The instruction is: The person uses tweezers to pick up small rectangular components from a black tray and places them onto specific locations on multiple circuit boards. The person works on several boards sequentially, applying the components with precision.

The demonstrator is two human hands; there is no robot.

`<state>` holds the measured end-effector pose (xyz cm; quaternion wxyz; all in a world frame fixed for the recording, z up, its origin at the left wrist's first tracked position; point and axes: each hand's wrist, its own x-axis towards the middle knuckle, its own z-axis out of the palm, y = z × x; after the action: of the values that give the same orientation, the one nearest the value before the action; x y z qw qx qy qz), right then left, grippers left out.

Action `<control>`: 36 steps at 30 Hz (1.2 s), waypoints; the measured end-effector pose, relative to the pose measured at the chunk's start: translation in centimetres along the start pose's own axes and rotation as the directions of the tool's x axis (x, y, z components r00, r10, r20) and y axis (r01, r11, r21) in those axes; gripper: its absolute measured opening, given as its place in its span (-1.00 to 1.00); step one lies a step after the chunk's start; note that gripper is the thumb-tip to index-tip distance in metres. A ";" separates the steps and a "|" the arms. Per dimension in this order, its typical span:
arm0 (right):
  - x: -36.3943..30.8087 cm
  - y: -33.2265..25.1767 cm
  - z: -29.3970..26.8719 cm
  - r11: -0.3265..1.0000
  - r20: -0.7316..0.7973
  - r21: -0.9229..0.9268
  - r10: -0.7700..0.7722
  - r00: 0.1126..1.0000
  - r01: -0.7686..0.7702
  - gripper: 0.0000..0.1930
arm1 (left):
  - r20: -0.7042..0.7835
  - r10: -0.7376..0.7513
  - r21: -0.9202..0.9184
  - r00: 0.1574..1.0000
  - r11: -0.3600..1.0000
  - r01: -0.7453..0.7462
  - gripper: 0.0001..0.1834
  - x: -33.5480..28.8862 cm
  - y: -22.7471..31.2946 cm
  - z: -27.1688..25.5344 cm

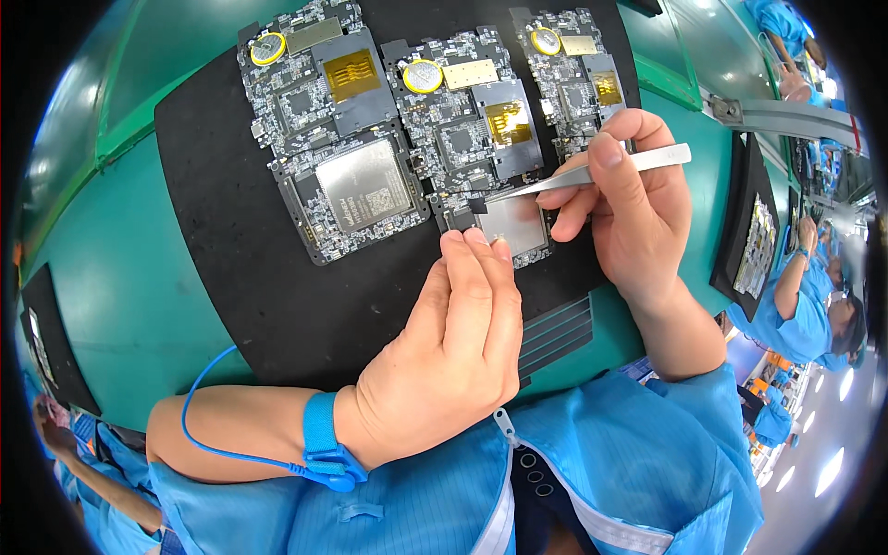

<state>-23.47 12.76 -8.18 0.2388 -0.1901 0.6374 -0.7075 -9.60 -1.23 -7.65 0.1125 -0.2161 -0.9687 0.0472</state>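
Note:
Three populated circuit boards lie in a row before me. My left hand (453,324) has its fingers pressed together, with the tips at the near edge of the middle circuit board (460,139), partly covering its silver metal plate (514,225). In my right hand (638,203) is a pair of silver tweezers (652,159), pinched between thumb and fingers. Its tips meet a small black piece (477,205) beside the plate, just above my left fingertips. Whether the tips grip that piece I cannot tell. A blue wrist strap (321,425) with a blue cord circles my left wrist.
The left circuit board (291,102) and the right circuit board (573,74) share the black mat (240,240) on a green table (129,240). Further mats with boards sit at both sides. Co-workers in blue (795,319) are at the right and lower left.

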 end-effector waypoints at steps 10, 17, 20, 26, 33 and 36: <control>0.2 0.2 0.2 1.000 0.008 0.021 -0.005 1.000 0.004 -0.80 | 0.029 -0.030 -0.040 0.999 0.999 0.032 -0.56 -0.1 -0.1 -0.2; 0.3 0.2 0.2 1.000 0.016 0.017 0.003 1.000 -0.004 -0.81 | 0.071 -0.116 -0.173 0.991 0.977 0.127 -0.50 -0.2 0.0 -0.8; 0.3 0.1 0.2 1.000 0.017 0.017 0.004 1.000 -0.004 -0.81 | 0.041 -0.162 -0.206 0.986 0.964 0.167 -0.52 -0.3 0.2 -0.5; 0.3 0.1 0.2 1.000 0.011 0.005 0.012 1.000 -0.012 -0.81 | -0.010 -0.196 -0.250 0.981 0.950 0.187 -0.62 0.0 -0.3 0.0; -0.9 0.8 0.4 0.950 0.055 -0.171 -0.257 0.965 0.263 -0.81 | -0.032 -0.206 -0.399 0.978 0.900 0.177 -0.65 0.3 -1.2 0.0; -1.3 1.0 0.3 0.891 0.048 -0.230 -0.391 0.919 0.392 -0.85 | -0.019 -0.190 -0.447 0.982 0.880 0.162 -0.70 0.3 -1.8 -0.2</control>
<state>-22.15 13.23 -9.05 0.0674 -0.3415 0.6652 -0.6606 -10.53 -2.74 -7.17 0.0943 -0.1486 -0.9655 -0.1918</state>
